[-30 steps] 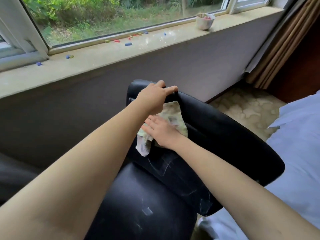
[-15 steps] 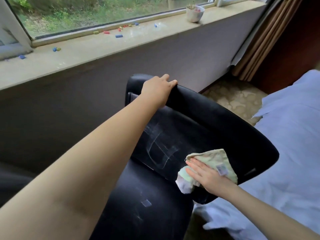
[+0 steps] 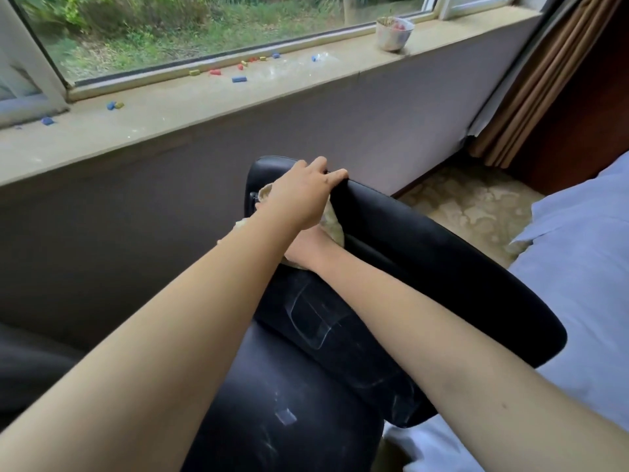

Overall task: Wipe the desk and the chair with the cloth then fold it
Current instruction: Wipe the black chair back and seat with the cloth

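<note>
A black chair stands tilted below the window, its backrest (image 3: pixel 425 253) dusty and streaked, its seat (image 3: pixel 289 386) nearest me. My left hand (image 3: pixel 303 195) grips the top edge of the backrest, fingers curled over it. A pale green cloth (image 3: pixel 333 221) lies against the upper left of the backrest, mostly covered by my hands. My right hand (image 3: pixel 306 248) presses on the cloth from below, and its fingers are hidden under my left hand. No desk is in view.
A stone window sill (image 3: pixel 153 110) holds several small coloured pieces (image 3: pixel 238 78) and a white cup (image 3: pixel 394 34). A bed with a light blue sheet (image 3: pixel 578 267) is close on the right. A brown curtain (image 3: pixel 531 80) hangs at the far right, above patterned floor (image 3: pixel 476 206).
My right hand has swept the cloth from the lower right of the backrest back up to its upper left, under my left hand. My left hand keeps its grip.
</note>
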Available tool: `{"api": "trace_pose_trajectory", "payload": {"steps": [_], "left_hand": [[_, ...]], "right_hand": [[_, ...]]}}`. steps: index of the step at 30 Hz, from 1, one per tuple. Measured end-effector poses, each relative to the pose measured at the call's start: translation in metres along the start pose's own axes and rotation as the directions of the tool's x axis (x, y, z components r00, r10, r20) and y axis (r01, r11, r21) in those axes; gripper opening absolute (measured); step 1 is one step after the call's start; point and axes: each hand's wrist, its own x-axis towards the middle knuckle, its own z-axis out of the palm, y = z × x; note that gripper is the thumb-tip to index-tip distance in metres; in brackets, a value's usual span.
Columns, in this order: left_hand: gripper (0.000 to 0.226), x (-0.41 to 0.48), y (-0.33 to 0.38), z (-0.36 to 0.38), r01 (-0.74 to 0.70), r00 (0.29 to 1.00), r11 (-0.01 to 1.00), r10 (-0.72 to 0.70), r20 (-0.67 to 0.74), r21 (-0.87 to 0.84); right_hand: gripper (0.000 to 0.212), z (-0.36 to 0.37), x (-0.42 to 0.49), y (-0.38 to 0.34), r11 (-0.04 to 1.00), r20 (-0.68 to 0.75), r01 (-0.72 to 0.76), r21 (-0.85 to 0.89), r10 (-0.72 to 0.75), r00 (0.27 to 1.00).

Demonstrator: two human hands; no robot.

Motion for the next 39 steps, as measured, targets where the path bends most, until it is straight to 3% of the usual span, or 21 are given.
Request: {"api": "trace_pose_trajectory", "payload": {"steps": [2,4,7,9,11,13,15,19,21,24,26,28,30,32,36,39], "left_hand": [[0.063,0.001,0.002,-0.001,0.009,1.000,1.000,-0.009,0.003,-0.012],[0.062,0.001,0.005,-0.001,0.015,1.000,1.000,-0.015,0.012,-0.017],[0.060,0.001,0.011,-0.005,0.007,1.000,0.999,-0.006,0.027,-0.034],[0.061,0.000,0.018,-0.007,-0.002,0.999,0.999,0.003,0.032,-0.038],[0.062,0.000,0.025,-0.010,0.000,0.999,0.999,0.001,0.039,-0.043],[0.063,-0.001,0.028,-0.013,0.008,0.999,0.999,-0.006,0.052,-0.046],[0.066,-0.003,0.026,-0.015,0.017,0.997,0.999,-0.013,0.070,-0.049],[0.070,-0.007,0.019,-0.015,0.018,0.997,0.998,-0.013,0.079,-0.064],[0.070,-0.008,0.018,-0.014,0.020,0.997,0.997,-0.015,0.074,-0.075],[0.069,-0.008,0.018,-0.013,0.020,0.998,0.996,-0.014,0.069,-0.084],[0.070,-0.009,0.017,-0.012,0.024,0.998,0.996,-0.018,0.064,-0.089],[0.071,-0.009,0.017,-0.011,0.026,0.998,0.996,-0.021,0.054,-0.084],[0.071,-0.010,0.017,-0.010,0.028,0.999,0.996,-0.024,0.045,-0.083],[0.069,-0.011,0.017,-0.010,0.044,0.998,0.994,-0.039,0.047,-0.096],[0.069,-0.012,0.019,-0.011,0.069,0.997,0.992,-0.063,0.054,-0.108],[0.070,-0.012,0.020,-0.010,0.080,0.996,0.991,-0.074,0.058,-0.103]], "right_hand": [[0.034,0.003,-0.010,0.003,0.994,-0.066,0.112,-0.008,-0.113,0.991],[0.036,0.016,-0.024,0.012,0.961,-0.222,0.274,-0.027,-0.273,0.936],[0.049,0.052,-0.048,0.037,0.909,-0.139,0.335,-0.246,-0.375,0.916],[0.063,0.074,-0.075,0.049,0.929,-0.052,0.355,-0.106,-0.361,0.931],[0.071,0.085,-0.105,0.056,0.955,0.054,0.293,0.051,-0.296,0.954],[0.060,0.091,-0.139,0.065,0.964,0.019,0.195,0.179,-0.201,0.979],[0.055,0.094,-0.171,0.067,0.949,0.232,0.073,0.308,-0.150,0.961],[0.051,0.092,-0.206,0.056,0.930,0.374,-0.155,0.333,0.020,0.927],[0.046,0.085,-0.209,0.047,0.903,0.373,-0.209,0.376,0.059,0.926],[0.042,0.061,-0.202,0.037,0.843,0.232,-0.284,0.456,0.195,0.953],[0.037,0.045,-0.196,0.030,0.853,-0.042,-0.254,0.455,0.306,0.951],[0.041,0.039,-0.190,0.032,0.926,-0.387,-0.162,0.340,0.295,0.874],[0.040,0.045,-0.185,0.041,0.968,-0.601,-0.133,0.214,0.238,0.763],[0.042,0.055,-0.181,0.052,0.983,-0.668,-0.149,0.103,0.180,0.722],[0.045,0.082,-0.176,0.070,0.967,-0.657,-0.099,-0.237,-0.084,0.750],[0.047,0.084,-0.159,0.081,0.924,-0.598,-0.047,-0.380,-0.207,0.774]]}}
